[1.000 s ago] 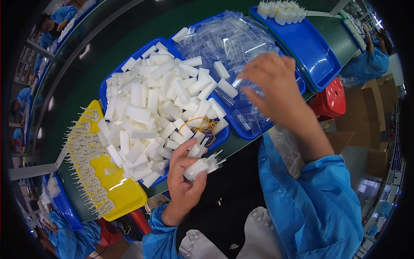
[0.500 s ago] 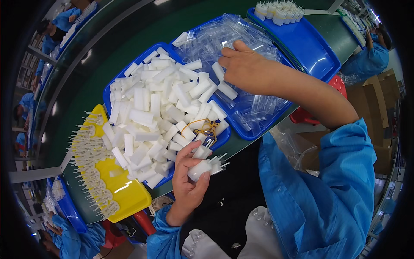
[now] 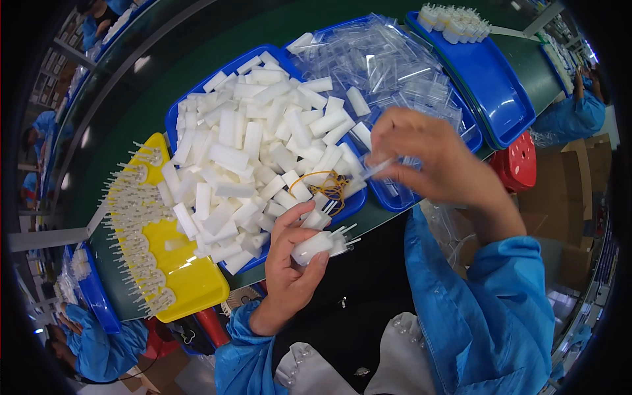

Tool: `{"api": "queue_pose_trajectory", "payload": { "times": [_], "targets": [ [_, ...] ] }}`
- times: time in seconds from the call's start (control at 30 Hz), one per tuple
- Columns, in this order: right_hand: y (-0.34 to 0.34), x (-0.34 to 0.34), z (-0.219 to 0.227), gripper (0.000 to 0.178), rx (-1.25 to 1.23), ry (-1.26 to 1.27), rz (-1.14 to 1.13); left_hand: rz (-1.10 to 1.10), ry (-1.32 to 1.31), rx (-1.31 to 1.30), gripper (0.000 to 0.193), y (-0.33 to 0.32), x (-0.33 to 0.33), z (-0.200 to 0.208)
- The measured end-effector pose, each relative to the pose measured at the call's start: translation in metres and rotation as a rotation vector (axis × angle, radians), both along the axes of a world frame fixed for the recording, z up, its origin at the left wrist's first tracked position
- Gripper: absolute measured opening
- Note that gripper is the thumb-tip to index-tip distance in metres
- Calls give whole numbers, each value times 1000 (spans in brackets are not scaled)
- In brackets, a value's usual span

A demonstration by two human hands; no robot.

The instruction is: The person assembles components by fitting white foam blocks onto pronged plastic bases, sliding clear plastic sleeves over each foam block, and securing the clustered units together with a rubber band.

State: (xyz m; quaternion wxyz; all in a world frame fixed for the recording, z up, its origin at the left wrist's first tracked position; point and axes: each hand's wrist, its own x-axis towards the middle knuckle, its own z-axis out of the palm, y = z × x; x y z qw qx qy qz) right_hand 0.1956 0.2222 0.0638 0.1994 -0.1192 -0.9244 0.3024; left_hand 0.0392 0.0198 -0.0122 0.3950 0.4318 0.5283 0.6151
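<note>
Left hand (image 3: 289,270) clamped on white pronged piece (image 3: 320,242) below blue tray (image 3: 197,99); right hand (image 3: 428,158) pinches clear sleeve (image 3: 376,170). Best align the openings squarely.

right hand (image 3: 434,164) motion-blurred, clear piece (image 3: 378,170) pinched in its fingertips too smeared to identify, left hand (image 3: 289,263) palm hiding most of white bundle (image 3: 319,243), yellow tray (image 3: 191,283) parts too small to tell

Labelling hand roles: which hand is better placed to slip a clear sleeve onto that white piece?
Right, probably. The right hand pinches a small clear plastic sleeve just above the white pronged plastic piece, which the left hand grips over the blue tray's edge.
</note>
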Motion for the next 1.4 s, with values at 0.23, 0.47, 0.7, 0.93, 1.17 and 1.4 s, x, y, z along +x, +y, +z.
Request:
{"api": "queue_pose_trajectory", "payload": {
  "times": [0.23,0.47,0.7,0.93,1.17,1.4],
  "targets": [
    [-46,-2,-33,17,-830,273,33,18,102,-37,21,-1,-2,5],
    [-62,-3,-32,38,-1043,335,-152,59,313,-9,21,-1,-2,7],
    [-66,-6,-40,38,-1036,285,-140,49,397,-5,20,1,-1,11],
    [-73,-10,-44,36,-976,311,-122,71,353,4,20,2,0,7],
    [-77,-9,-43,30,-1237,322,-147,99,306,-7,19,4,0,7],
    [-81,-9,-50,28,-1189,367,-152,122,223,-23,17,5,2,6]
  ]
}}
